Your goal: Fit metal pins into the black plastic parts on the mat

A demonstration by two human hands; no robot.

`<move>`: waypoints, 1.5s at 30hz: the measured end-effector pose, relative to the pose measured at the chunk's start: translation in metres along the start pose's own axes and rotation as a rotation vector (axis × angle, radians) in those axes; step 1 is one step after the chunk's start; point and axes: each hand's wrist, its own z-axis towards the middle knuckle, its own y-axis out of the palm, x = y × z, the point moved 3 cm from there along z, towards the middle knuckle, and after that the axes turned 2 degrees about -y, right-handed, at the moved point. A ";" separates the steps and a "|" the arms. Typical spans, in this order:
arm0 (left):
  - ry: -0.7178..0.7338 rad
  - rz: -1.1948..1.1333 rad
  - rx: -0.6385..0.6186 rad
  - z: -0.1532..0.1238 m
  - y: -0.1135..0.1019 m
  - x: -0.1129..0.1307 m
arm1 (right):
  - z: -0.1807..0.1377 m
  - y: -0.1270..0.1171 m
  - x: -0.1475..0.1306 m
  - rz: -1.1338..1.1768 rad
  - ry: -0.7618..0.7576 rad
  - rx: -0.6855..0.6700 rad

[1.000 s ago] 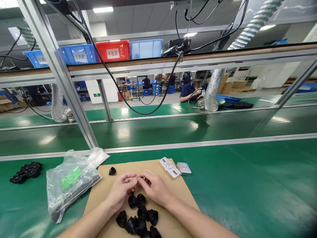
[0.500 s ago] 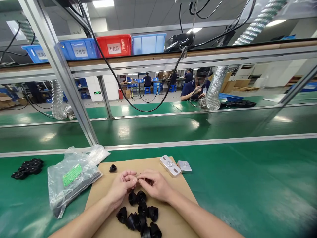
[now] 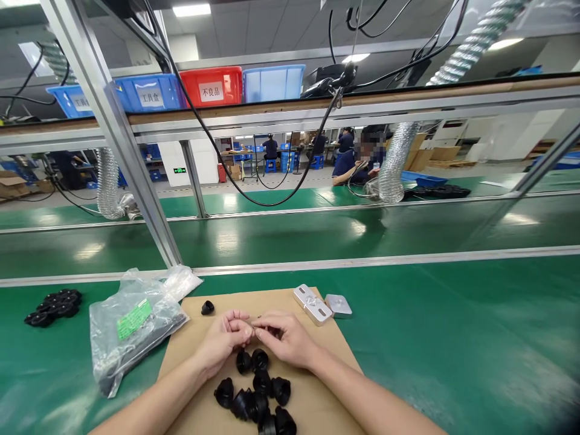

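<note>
My left hand and my right hand meet fingertip to fingertip over a brown cardboard sheet. Both pinch something tiny between them that I cannot make out. Just below the hands lies a pile of several black rubber caps. One single black cap sits apart at the sheet's upper left. Two silver metal blocks rest at the sheet's upper right.
A clear plastic bag with a green label lies left of the sheet on the green bench. More black caps cluster at far left. An aluminium frame post rises behind. A person sits at a bench far beyond the conveyor.
The hands stay pinched together in nearly the same spot; only the view has shifted slightly.
</note>
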 end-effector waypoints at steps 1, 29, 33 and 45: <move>0.001 0.002 -0.004 0.000 0.000 0.000 | 0.000 0.000 -0.002 -0.008 -0.043 -0.031; 0.620 1.152 0.000 -0.010 -0.011 0.010 | -0.003 -0.002 0.000 -0.117 -0.092 0.185; 0.765 1.114 -0.075 -0.016 -0.004 0.009 | -0.004 0.006 -0.009 -0.141 -0.155 0.197; 0.742 0.965 -0.081 -0.012 -0.001 0.011 | -0.005 0.010 -0.010 -0.309 -0.232 0.161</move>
